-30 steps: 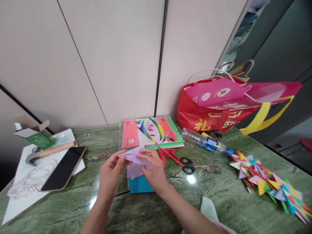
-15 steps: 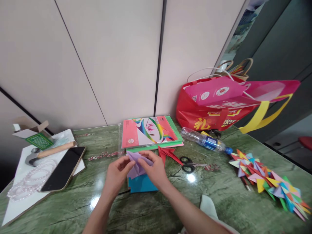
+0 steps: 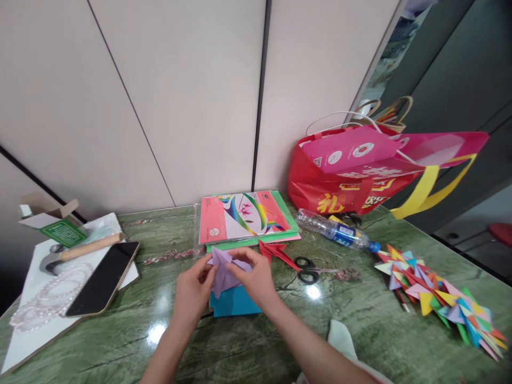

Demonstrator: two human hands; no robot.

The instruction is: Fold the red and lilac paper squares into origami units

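A folded purple paper (image 3: 224, 273) is held between my two hands, its upper end pointed. My left hand (image 3: 194, 285) pinches its left edge. My right hand (image 3: 254, 277) grips it from the right with thumb and fingers. Just below and behind it lies blue paper (image 3: 236, 303) on the green marble-look table (image 3: 160, 346). Red folded paper (image 3: 278, 250) lies right of my right hand, touching or close to black-handled scissors (image 3: 309, 270). Beyond my hands is a pack of coloured paper (image 3: 244, 214) with a pink cover.
To the left are a phone (image 3: 104, 278), a hammer (image 3: 82, 250), a beaded strand (image 3: 52, 298) and a green box (image 3: 64, 230). On the right lie a plastic bottle (image 3: 340, 232), a red bag (image 3: 348, 186) and a chain of multicoloured folded pieces (image 3: 444, 298).
The purple paper has been turned or reshaped and now shows a narrow upright point. My left fingers have shifted along its left edge.
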